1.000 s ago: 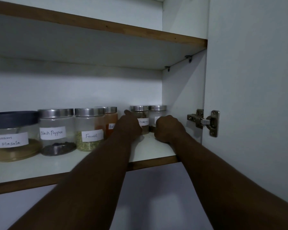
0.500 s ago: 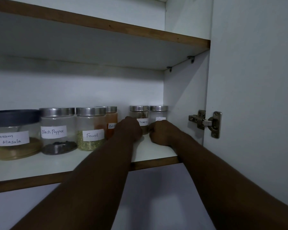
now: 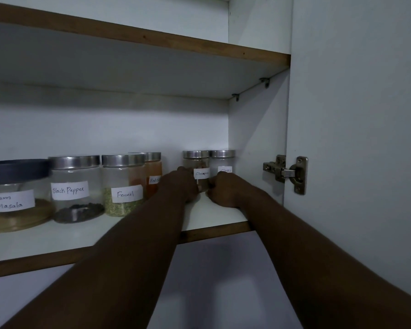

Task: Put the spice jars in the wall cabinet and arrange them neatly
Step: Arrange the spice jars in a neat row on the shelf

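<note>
Six labelled spice jars stand in a row on the cabinet shelf (image 3: 214, 217): Garam Masala (image 3: 10, 203) with a dark lid, Black Pepper (image 3: 74, 186), Fennel (image 3: 124, 184), a red chilli jar (image 3: 153, 172), Cinnamon (image 3: 197, 162) and Cloves (image 3: 223, 160). My left hand (image 3: 180, 186) is curled against the left side of the Cinnamon jar. In front of the lower part of the Cloves jar, my right hand (image 3: 223, 192) is closed around it. The fingertips of both hands are hidden behind the hands.
An upper shelf (image 3: 152, 41) hangs close above the jars. The cabinet's right wall (image 3: 256, 138) is right beside the Cloves jar. The open door (image 3: 356, 138) with its metal hinge (image 3: 285, 173) stands at the right.
My left hand's pointing finger has curled in against the Cinnamon jar. My right hand has slid down and left, so the Cloves label now shows.
</note>
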The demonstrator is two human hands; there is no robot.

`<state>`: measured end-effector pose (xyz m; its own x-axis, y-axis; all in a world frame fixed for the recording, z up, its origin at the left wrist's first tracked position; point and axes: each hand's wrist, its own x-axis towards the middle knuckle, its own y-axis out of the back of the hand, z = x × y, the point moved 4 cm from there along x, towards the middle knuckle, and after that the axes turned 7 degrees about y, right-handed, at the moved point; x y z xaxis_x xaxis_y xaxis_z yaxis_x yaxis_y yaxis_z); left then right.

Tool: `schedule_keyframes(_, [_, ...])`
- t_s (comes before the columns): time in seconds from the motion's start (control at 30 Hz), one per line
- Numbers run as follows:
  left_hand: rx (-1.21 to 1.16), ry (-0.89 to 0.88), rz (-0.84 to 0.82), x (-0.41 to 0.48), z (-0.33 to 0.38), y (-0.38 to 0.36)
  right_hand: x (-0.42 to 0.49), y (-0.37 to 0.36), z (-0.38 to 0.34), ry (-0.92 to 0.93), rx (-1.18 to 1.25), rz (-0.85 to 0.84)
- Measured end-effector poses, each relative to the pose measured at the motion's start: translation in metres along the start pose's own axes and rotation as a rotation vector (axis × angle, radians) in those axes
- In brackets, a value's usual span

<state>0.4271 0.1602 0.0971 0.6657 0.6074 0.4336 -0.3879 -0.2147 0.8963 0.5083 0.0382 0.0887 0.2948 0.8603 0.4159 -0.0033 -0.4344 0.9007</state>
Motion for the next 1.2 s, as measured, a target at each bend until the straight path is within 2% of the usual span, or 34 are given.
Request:
schedule_keyframes(0.17, [0.000, 0.004, 0.002, -0.003, 0.003, 0.003, 0.000, 0.002, -0.001, -0.009, -0.018, 0.030])
schedule_keyframes(0.27, [-0.020, -0.018, 0.033, -0.008, 0.007, 0.007, -0.003, 0.009, -0.001, -0.009, -0.044, 0.145])
schedule_keyframes(0.37, [-0.042, -0.036, 0.029, -0.022, 0.009, 0.011, -0.008, 0.019, -0.010, 0.083, -0.046, 0.296])
schedule_keyframes(0.47, [-0.064, -0.038, 0.058, -0.047, 0.007, 0.024, -0.010, 0.019, -0.025, 0.193, -0.036, 0.226])
schedule_keyframes(0.53, [-0.111, -0.048, 0.088, -0.067, 0.003, 0.033, -0.011, 0.016, -0.031, 0.199, -0.037, 0.176])
schedule_keyframes(0.83, [-0.182, 0.128, 0.140, -0.117, -0.053, 0.055, 0.010, 0.007, -0.063, 0.010, 0.016, -0.019])
schedule_keyframes(0.93, [-0.225, 0.189, 0.188, -0.123, -0.066, 0.060, 0.022, -0.002, -0.080, -0.004, 0.015, -0.017])
schedule_keyframes(1.07, [-0.248, 0.250, 0.164, -0.120, -0.079, 0.060, 0.027, -0.012, -0.090, -0.025, -0.020, -0.038])
schedule_keyframes(1.13, [-0.281, 0.273, 0.123, -0.113, -0.084, 0.059, 0.024, -0.013, -0.090, -0.022, 0.028, 0.004])
schedule_keyframes(1.2, [-0.288, 0.271, 0.013, -0.104, -0.086, 0.054, 0.021, -0.012, -0.092, 0.017, 0.068, 0.046])
